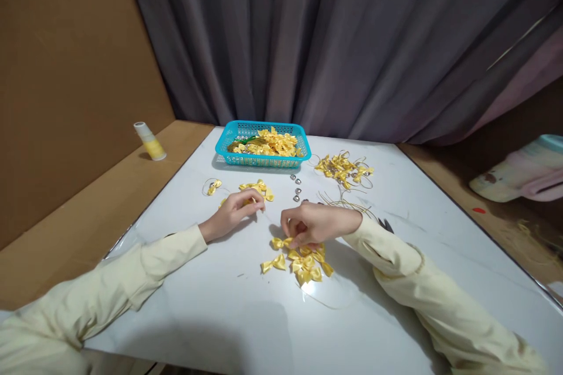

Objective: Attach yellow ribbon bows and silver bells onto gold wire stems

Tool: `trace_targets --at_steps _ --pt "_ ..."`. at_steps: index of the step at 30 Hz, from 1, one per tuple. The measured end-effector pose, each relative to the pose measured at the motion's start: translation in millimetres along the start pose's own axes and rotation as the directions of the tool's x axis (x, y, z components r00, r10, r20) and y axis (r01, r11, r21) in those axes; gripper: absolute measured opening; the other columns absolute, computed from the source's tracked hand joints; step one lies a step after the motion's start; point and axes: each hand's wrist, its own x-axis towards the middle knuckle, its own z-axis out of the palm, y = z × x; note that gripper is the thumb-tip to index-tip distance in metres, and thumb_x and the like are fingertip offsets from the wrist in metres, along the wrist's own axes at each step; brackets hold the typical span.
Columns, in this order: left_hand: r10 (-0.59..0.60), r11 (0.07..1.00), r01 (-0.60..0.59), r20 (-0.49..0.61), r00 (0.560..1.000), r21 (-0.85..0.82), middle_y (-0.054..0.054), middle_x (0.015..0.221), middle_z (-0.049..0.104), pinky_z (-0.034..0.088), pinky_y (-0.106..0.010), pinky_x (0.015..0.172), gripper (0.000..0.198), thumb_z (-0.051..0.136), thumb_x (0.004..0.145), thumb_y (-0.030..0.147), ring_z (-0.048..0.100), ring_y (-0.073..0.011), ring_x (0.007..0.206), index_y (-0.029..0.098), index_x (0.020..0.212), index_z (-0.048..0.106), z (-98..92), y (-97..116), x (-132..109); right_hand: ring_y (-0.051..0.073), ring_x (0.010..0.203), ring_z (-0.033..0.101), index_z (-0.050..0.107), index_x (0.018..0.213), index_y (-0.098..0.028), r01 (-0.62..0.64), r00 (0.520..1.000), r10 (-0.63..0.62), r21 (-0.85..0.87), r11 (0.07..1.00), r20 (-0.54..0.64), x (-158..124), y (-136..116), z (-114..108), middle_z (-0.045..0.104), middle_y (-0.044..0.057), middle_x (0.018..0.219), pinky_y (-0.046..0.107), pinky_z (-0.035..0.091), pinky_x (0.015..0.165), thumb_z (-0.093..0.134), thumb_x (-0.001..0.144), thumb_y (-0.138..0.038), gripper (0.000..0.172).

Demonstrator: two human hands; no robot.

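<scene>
A person in pale yellow sleeves is working at a white table (pixel 396 211), with the right hand (pixel 308 224) curling its fingertips down onto a cluster of yellow bows (pixel 303 263) lying just in front of it, apparently pinching one at the near edge. The left hand (pixel 233 211) is resting on the table with fingers loosely bent over another small bow, though whether it is gripping it cannot be told. More bows are lying near a row of small beads (pixel 297 184), and a blue basket (pixel 229 143) is holding a heap of them further back. A second pile with thin wire loops (pixel 345 169) is sitting to the right. The bows are looking feather-light, soft and somewhat slippery, likely to crush under pressure; the centre knot seems the best place to pinch.
</scene>
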Motion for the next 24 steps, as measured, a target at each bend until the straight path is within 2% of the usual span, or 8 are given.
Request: trace_targets --at_steps 4,7,10,12,14,18,21,24 --pt "0.003 0.999 0.006 -0.196 0.981 0.044 -0.004 0.081 0.055 0.040 -0.029 0.072 0.019 0.049 0.084 0.032 0.052 -0.0176 0.079 0.016 0.078 0.055 -6.5 3 4 0.008 0.051 0.051 0.048 0.098 -0.016 -0.048 0.992 0.026 -0.175 0.983 -0.127 0 0 -2 0.065 -0.001 0.066 0.019 0.037 0.051 0.067 0.074 -0.030 0.033" --pt "-0.020 0.999 0.030 -0.362 0.932 0.023 -0.003 0.080 0.056 0.040 -0.028 0.072 0.017 0.050 0.083 0.032 0.052 -0.0177 0.079 0.016 0.076 0.054 -14.0 0 8 0.009 0.055 0.052 0.050 0.099 -0.015 -0.100 0.959 0.012 -0.302 0.948 -0.282 4 3 -6 0.064 0.000 0.068 0.021 0.038 0.055 0.061 0.080 -0.029 0.025" --pt "-0.018 0.999 0.038 -0.450 0.893 0.034 -0.002 0.078 0.055 0.041 -0.028 0.071 0.015 0.049 0.082 0.030 0.052 -0.0178 0.079 0.017 0.075 0.052 -16.0 -8 10 0.012 0.065 0.055 0.053 0.098 -0.014 -0.166 0.901 -0.088 -0.526 0.834 -0.425 18 9 -11 0.064 0.006 0.082 0.023 0.037 0.058 0.054 0.084 -0.027 0.019" --pt "0.030 0.992 0.025 -0.416 0.909 0.125 -0.003 0.079 0.055 0.041 -0.029 0.072 0.015 0.047 0.083 0.029 0.053 -0.0179 0.079 0.017 0.076 0.052 -13.6 -13 8 0.015 0.076 0.056 0.055 0.097 -0.014 -0.154 0.900 -0.165 -0.650 0.744 -0.403 31 14 -12 0.062 0.009 0.093 0.024 0.037 0.060 0.056 0.082 -0.030 0.022" --pt "0.130 0.958 -0.030 -0.338 0.932 0.286 -0.004 0.082 0.057 0.040 -0.031 0.076 0.014 0.046 0.084 0.026 0.053 -0.0185 0.083 0.017 0.078 0.053 -9.5 -16 6 0.017 0.082 0.055 0.057 0.095 -0.014 -0.124 0.913 -0.196 -0.702 0.701 -0.357 45 17 -13 0.060 0.009 0.095 0.024 0.037 0.060 0.057 0.080 -0.030 0.021" --pt "0.314 0.789 -0.154 -0.174 0.933 0.595 -0.006 0.088 0.061 0.035 -0.035 0.082 0.009 0.044 0.083 0.017 0.053 -0.0206 0.091 0.016 0.084 0.053 -2.4 -17 1 0.019 0.087 0.053 0.059 0.091 -0.010 -0.129 0.916 -0.211 -0.749 0.650 -0.341 65 23 -10 0.059 0.012 0.093 0.025 0.034 0.060 0.047 0.085 -0.017 0.015" --pt "0.345 0.684 -0.194 -0.077 0.935 0.703 -0.008 0.098 0.061 0.034 -0.037 0.085 0.014 0.048 0.078 0.015 0.052 -0.0224 0.097 0.015 0.091 0.053 -0.2 -17 -1 0.019 0.087 0.053 0.059 0.091 -0.009 -0.136 0.915 -0.213 -0.759 0.637 -0.342 66 26 -7 0.059 0.013 0.091 0.026 0.035 0.063 0.042 0.088 -0.013 0.018" --pt "0.346 0.624 -0.228 -0.003 0.938 0.747 -0.010 0.105 0.061 0.033 -0.039 0.090 0.023 0.054 0.078 0.022 0.050 -0.0245 0.103 0.014 0.099 0.053 0.2 -17 -1 0.018 0.083 0.055 0.059 0.089 -0.010 -0.155 0.908 -0.199 -0.738 0.656 -0.368 59 22 -5 0.060 0.012 0.088 0.025 0.036 0.063 0.042 0.088 -0.012 0.018"
